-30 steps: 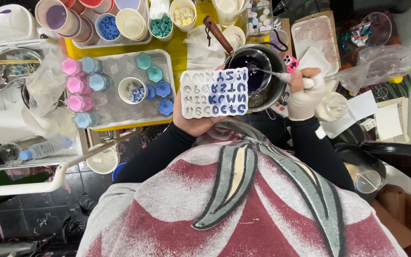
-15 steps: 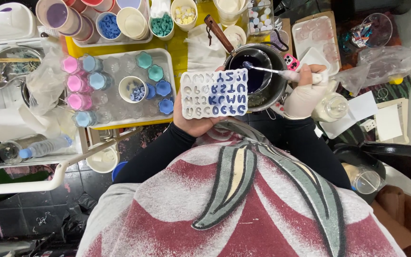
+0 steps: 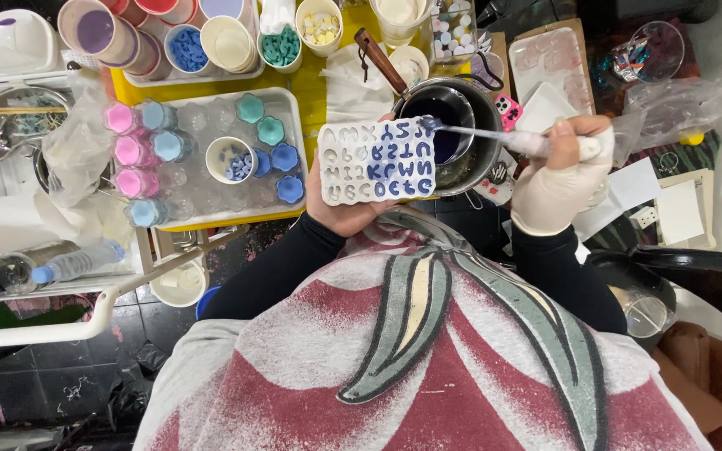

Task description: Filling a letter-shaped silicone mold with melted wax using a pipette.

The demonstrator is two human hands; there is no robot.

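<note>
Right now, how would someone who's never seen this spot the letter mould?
Start at the dark metal pot of blue liquid. Just beside it, the left hand holds up a white letter mould, the only flat slab with letter-shaped cavities, partly filled blue.

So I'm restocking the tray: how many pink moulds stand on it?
3 pink moulds on the white tray, in a column at its left edge: top, middle, bottom. A plastic bag may hide more.

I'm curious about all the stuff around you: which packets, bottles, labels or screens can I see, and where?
Plastic water bottle: lying at left, clear, blue cap.
Phone: behind the pot, pink patterned case, screen hidden.
Clear plastic bag: far right, crumpled.
Paper sheets: right edge, white, rectangular.
No lit screens visible.
</note>
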